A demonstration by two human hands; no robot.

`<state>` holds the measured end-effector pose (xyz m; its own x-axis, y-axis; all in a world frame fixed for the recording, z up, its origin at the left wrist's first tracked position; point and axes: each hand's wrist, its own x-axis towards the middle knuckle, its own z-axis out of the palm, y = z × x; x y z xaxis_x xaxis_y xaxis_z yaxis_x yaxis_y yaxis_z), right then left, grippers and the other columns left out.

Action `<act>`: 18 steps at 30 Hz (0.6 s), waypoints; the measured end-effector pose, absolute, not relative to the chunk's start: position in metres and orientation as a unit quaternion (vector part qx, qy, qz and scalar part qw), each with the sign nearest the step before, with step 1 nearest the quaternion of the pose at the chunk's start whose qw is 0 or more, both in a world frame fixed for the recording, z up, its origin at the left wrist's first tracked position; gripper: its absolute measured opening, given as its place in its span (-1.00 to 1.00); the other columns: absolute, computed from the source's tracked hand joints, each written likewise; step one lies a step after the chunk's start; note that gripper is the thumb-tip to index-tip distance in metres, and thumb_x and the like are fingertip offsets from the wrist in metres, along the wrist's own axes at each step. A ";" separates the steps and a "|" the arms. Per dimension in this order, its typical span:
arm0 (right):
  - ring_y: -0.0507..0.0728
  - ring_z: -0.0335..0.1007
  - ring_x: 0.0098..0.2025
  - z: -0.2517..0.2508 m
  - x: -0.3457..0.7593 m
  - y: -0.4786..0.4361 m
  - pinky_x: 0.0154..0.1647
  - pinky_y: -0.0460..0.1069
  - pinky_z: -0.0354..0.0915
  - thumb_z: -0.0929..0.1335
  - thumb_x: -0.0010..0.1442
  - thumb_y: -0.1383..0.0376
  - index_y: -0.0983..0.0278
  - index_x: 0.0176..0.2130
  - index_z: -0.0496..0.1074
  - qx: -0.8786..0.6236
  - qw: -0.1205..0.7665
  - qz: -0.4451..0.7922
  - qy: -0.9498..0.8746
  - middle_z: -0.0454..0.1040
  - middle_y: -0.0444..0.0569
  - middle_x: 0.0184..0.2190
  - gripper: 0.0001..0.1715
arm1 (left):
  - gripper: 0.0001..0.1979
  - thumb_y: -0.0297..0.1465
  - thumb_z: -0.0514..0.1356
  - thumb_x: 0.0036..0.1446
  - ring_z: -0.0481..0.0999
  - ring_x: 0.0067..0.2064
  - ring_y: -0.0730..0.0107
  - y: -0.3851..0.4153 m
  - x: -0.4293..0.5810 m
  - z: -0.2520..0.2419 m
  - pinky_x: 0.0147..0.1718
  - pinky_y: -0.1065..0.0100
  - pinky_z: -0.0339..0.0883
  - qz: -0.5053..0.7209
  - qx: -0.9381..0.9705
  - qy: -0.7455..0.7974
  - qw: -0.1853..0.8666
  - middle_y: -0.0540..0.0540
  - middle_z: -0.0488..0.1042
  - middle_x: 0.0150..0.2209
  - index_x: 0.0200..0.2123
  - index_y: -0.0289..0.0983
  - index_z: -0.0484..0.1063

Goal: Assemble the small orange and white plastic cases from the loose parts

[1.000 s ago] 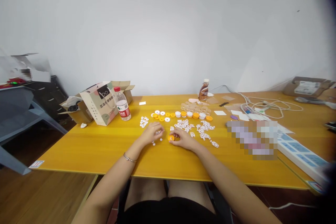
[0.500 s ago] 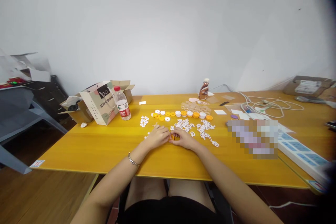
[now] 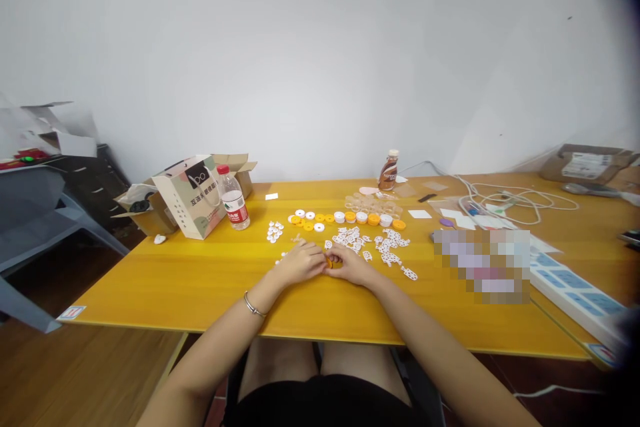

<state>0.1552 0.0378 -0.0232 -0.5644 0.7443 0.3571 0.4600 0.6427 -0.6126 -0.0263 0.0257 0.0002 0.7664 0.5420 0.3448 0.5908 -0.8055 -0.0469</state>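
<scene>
Orange piece point(image 3: 329, 263) sits right between the hands, at the counter point(image 3: 320, 307); mostly covered, axis unreadable. Right hand point(image 3: 353, 266) pinches it from the right; left hand point(image 3: 302, 262) closes in at its left side, can't tell if gripping. Neither clearly nearer.

Yellow-brown table point(image 3: 210, 287) has a paper bag point(image 3: 193, 207), a red-capped bottle point(image 3: 235, 205) and a brown drink bottle point(image 3: 387, 175) standing on it, plus orange and white discs point(image 3: 373, 219) and white cut-out pieces point(image 3: 390, 258) (like, loads of them) lying loose.
</scene>
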 end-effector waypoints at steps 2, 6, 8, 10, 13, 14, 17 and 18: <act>0.03 0.18 -0.42 -0.023 0.155 0.037 -0.38 -0.08 0.14 0.35 -0.07 0.29 0.24 -0.38 0.38 -0.353 0.304 0.240 -0.852 0.28 -0.15 -0.49 -0.85 | -0.82 -0.33 0.00 0.13 0.33 -0.28 0.39 0.027 -0.026 0.000 -0.22 0.34 0.08 -0.178 -0.929 -0.323 0.017 -0.05 0.40 -0.38 -0.35 -0.25 0.36; 0.03 0.18 -0.42 -0.022 0.155 0.037 -0.39 -0.08 0.13 0.36 -0.08 0.27 0.25 -0.40 0.38 -0.354 0.298 0.247 -0.851 0.27 -0.15 -0.49 -0.85 | -0.87 -0.35 0.07 0.07 0.35 -0.29 0.41 0.031 -0.025 -0.004 -0.25 0.38 0.14 -0.219 -0.908 -0.350 -0.072 -0.03 0.40 -0.37 -0.39 -0.26 0.36; 0.03 0.17 -0.42 -0.023 0.155 0.038 -0.39 -0.09 0.13 0.35 -0.07 0.27 0.25 -0.41 0.37 -0.350 0.298 0.248 -0.853 0.27 -0.15 -0.50 -0.86 | -0.89 -0.35 0.10 0.03 0.35 -0.28 0.41 0.032 -0.025 -0.005 -0.26 0.39 0.15 -0.231 -0.902 -0.353 -0.092 -0.03 0.41 -0.38 -0.41 -0.27 0.36; 0.03 0.18 -0.41 -0.024 0.155 0.038 -0.39 -0.09 0.13 0.35 -0.07 0.27 0.25 -0.40 0.37 -0.345 0.299 0.248 -0.854 0.27 -0.15 -0.49 -0.86 | -0.91 -0.37 0.12 0.01 0.35 -0.29 0.41 0.032 -0.025 -0.007 -0.26 0.40 0.17 -0.239 -0.898 -0.354 -0.107 -0.03 0.41 -0.38 -0.41 -0.27 0.36; 0.03 0.18 -0.40 -0.026 0.155 0.039 -0.37 -0.08 0.13 0.35 -0.06 0.27 0.25 -0.36 0.38 -0.345 0.297 0.250 -0.855 0.29 -0.15 -0.48 -0.83 | -0.92 -0.39 0.12 0.01 0.35 -0.30 0.42 0.032 -0.025 -0.008 -0.27 0.41 0.18 -0.243 -0.895 -0.352 -0.125 -0.03 0.41 -0.38 -0.41 -0.28 0.36; 0.03 0.18 -0.40 -0.026 0.155 0.039 -0.37 -0.08 0.13 0.35 -0.06 0.27 0.25 -0.36 0.38 -0.346 0.297 0.250 -0.854 0.29 -0.15 -0.48 -0.82 | -0.92 -0.39 0.12 0.01 0.35 -0.30 0.42 0.032 -0.025 -0.008 -0.27 0.41 0.19 -0.243 -0.895 -0.352 -0.128 -0.03 0.41 -0.38 -0.40 -0.28 0.37; 0.03 0.18 -0.40 -0.027 0.154 0.039 -0.36 -0.08 0.13 0.36 -0.07 0.27 0.25 -0.37 0.39 -0.352 0.301 0.251 -0.850 0.28 -0.15 -0.48 -0.82 | -0.92 -0.39 0.11 0.01 0.35 -0.30 0.42 0.032 -0.026 -0.007 -0.25 0.40 0.18 -0.244 -0.893 -0.354 -0.130 -0.02 0.41 -0.39 -0.41 -0.28 0.37; 0.03 0.18 -0.40 -0.026 0.154 0.039 -0.37 -0.08 0.13 0.36 -0.08 0.27 0.25 -0.37 0.39 -0.352 0.302 0.251 -0.850 0.28 -0.15 -0.48 -0.83 | -0.92 -0.39 0.12 0.01 0.35 -0.31 0.42 0.032 -0.026 -0.007 -0.25 0.39 0.18 -0.243 -0.893 -0.357 -0.128 -0.02 0.41 -0.39 -0.41 -0.28 0.37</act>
